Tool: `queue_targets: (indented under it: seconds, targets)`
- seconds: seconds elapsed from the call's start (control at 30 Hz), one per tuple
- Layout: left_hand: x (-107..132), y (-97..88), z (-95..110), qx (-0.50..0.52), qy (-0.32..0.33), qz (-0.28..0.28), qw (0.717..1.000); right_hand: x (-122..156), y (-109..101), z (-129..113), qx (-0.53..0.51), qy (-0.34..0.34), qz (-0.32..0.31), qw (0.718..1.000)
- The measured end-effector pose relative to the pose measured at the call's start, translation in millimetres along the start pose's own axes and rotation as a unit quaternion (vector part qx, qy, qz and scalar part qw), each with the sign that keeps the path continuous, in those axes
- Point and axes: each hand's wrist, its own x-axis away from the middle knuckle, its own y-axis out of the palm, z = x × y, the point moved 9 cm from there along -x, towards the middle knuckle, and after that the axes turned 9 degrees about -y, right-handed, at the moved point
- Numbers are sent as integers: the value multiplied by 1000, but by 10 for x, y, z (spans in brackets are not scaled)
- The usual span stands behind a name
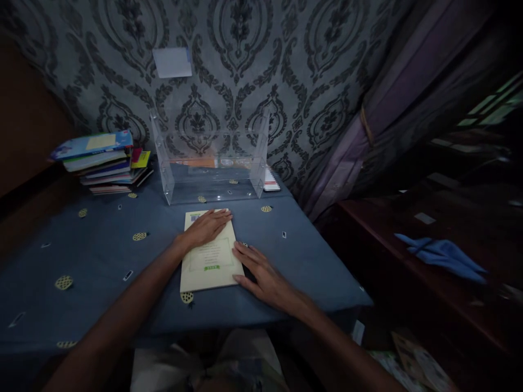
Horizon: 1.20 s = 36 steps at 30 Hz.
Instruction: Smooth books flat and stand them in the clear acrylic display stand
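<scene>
A pale cream book (212, 275) with a framed block of print and small green lettering lies flat on the table, close to its front edge. Across the book's upper part rests my left hand (207, 227), palm down with fingers stretched out. My right hand (261, 275) is at the book's right edge, fingers extended and thumb apart, the tips touching the side. Just beyond the book stands a clear acrylic rack (257, 177) with transparent side panels.
A stack of books (104, 163) stands at the back left. The table wears a blue cloth (155, 294) with a pineapple pattern. A phone-like object (272, 179) lies right of the rack. Further right are a purple curtain (339, 169) and a dark red surface bearing blue cloth (443, 256).
</scene>
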Motion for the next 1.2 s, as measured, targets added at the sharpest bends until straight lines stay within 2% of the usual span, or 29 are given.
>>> queue_targets:
  seconds: [0.2,0.5,0.67,0.9,1.2]
  targets:
    - [-12,-9,-1,5,-1,3,1000,103,54,24,-14,-21,-3,1000]
    - [-191,-37,-190,-2,-17,18,1000,-75,1,233,-25,1,15,1000]
    - [-222,-11,-233,-1,-19,18,1000,-114,-23,254,-30,-5,25,999]
    - [-100,51,-101,10,6,-5,1000,-116,-18,216,-12,-22,37,999]
    - [128,25,135,34,27,-37,998,-126,1,221,-11,-18,37,999]
